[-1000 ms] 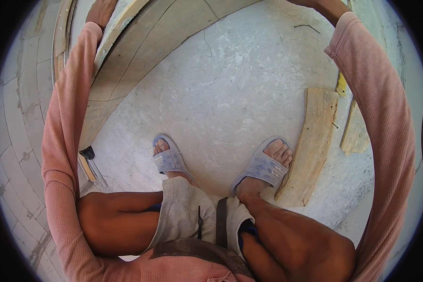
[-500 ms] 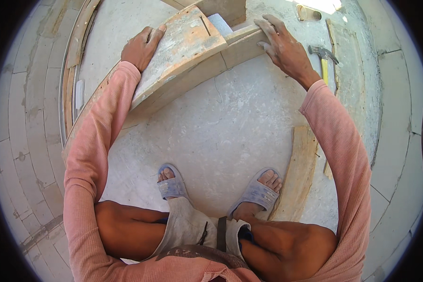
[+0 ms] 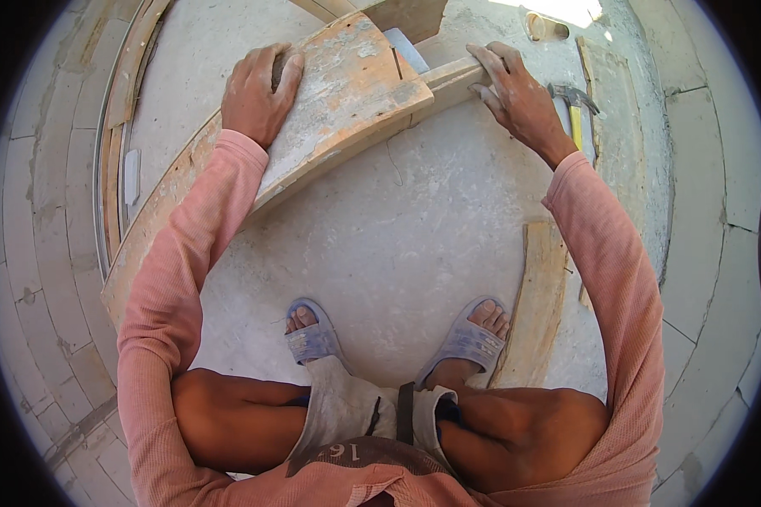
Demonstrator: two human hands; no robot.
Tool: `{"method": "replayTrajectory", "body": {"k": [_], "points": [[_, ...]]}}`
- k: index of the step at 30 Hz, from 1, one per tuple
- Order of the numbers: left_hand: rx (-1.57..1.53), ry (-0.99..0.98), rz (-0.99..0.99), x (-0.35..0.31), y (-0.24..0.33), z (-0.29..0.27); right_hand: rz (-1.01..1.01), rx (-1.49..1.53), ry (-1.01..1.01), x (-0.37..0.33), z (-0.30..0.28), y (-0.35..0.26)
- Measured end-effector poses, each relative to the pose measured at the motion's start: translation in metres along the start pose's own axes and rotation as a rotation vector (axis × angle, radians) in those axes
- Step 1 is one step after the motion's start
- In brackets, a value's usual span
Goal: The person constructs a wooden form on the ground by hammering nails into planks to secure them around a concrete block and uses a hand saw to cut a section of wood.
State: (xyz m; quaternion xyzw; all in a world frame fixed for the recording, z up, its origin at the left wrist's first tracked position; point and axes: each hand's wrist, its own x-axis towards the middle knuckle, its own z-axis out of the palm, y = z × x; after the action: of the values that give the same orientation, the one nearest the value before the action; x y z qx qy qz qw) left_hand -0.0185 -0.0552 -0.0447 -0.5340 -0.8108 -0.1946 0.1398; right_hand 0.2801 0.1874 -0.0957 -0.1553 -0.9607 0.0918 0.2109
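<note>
A long wooden board assembly, dusty and stained with cement, lies slantwise in front of me, its top face turned up. My left hand is closed over its far edge, thumb on the top face, fingertips hidden. At the right end, a narrower wooden strip sticks out from under the top board. My right hand grips that strip's end, with fingers over the top and thumb at the near side. A pale blue block shows behind the boards.
A claw hammer with a yellow handle lies right of my right hand, beside a long plank. Another plank, with a nail sticking out, lies by my right foot. Curved wooden strips stand at the left. Block walls flank both sides.
The board assembly has tilted, so its near side face shows less and its top face more. Its right end has shifted right and slightly nearer. Both hands have moved with it.
</note>
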Motion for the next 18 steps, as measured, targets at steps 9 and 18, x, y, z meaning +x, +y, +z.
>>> {"method": "replayTrajectory", "body": {"k": [9, 18], "points": [[-0.095, -0.033, 0.024, 0.006, 0.0, -0.002, 0.029, -0.053, 0.025, -0.001, 0.007, -0.002], [-0.178, -0.185, -0.153, 0.02, -0.015, -0.002, -0.024, 0.056, 0.007, 0.023, 0.005, 0.001]]}}
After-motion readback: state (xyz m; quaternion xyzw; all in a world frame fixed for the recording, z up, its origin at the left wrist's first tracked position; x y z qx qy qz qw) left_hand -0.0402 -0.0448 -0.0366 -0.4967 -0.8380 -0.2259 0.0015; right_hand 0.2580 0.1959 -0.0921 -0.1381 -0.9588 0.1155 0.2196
